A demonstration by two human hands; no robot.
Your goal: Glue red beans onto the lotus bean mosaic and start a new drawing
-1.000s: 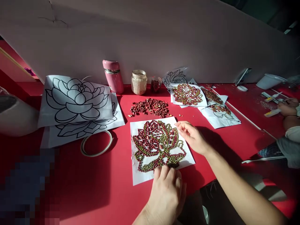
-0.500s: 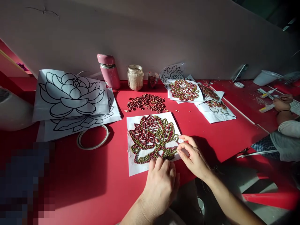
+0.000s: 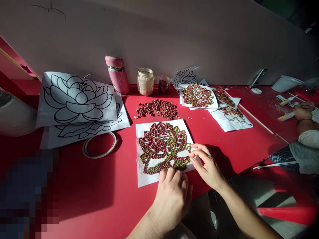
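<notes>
A white sheet (image 3: 144, 181) lies on the red table, bearing a lotus picture (image 3: 166, 148) built from dark red and green beans. My left hand (image 3: 170, 194) rests at the sheet's lower edge with its fingers curled under; whatever they enclose is hidden. At the right edge of the picture, beside a green-and-red leaf, is my right hand (image 3: 205, 164). Its thumb and index fingertips come together low over the beans, the other fingers loosely bent. Anything between those tips is too small to make out. Behind the sheet lies a pile of speckled red beans (image 3: 157, 109).
Left are lotus outline sheets (image 3: 79, 99) and a tape roll (image 3: 100, 145). A pink flask (image 3: 117, 75), a glass jar (image 3: 145, 82) and a small cup (image 3: 164, 84) line the wall. Bean pictures (image 3: 198, 96) lie back right. Another person's hand (image 3: 301, 113) is at far right.
The whole view has shifted slightly, so things appear a little farther right. Both hands keep nearly the same place and pose on the sheet.
</notes>
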